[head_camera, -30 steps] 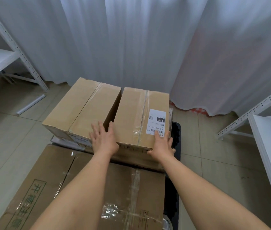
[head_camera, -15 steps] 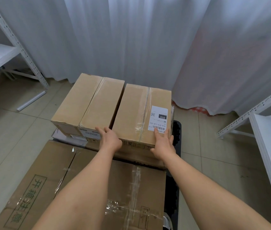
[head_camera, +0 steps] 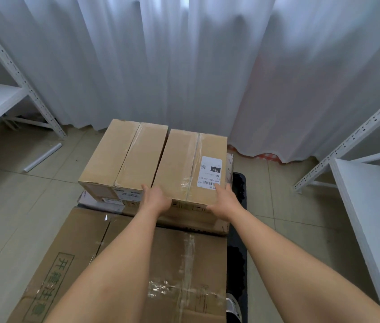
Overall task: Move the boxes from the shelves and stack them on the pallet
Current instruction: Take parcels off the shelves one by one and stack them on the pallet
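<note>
Two long cardboard boxes lie side by side on top of the stack on the black pallet. The right box carries a white barcode label; the left box is plain with clear tape. My left hand presses against the near end of the labelled box at its left corner. My right hand presses its near right corner, with the fingers reaching onto the top by the label. A large flat box with green print lies nearer to me, under my forearms.
White metal shelving stands at the left and at the right, both shelf boards bare. White curtains hang close behind the pallet. A white tube lies on the tiled floor at the left.
Both hands pushed the labelled box away from me, and it now sits level with the left box. My left hand shifted from the gap between the boxes onto the labelled box's end.
</note>
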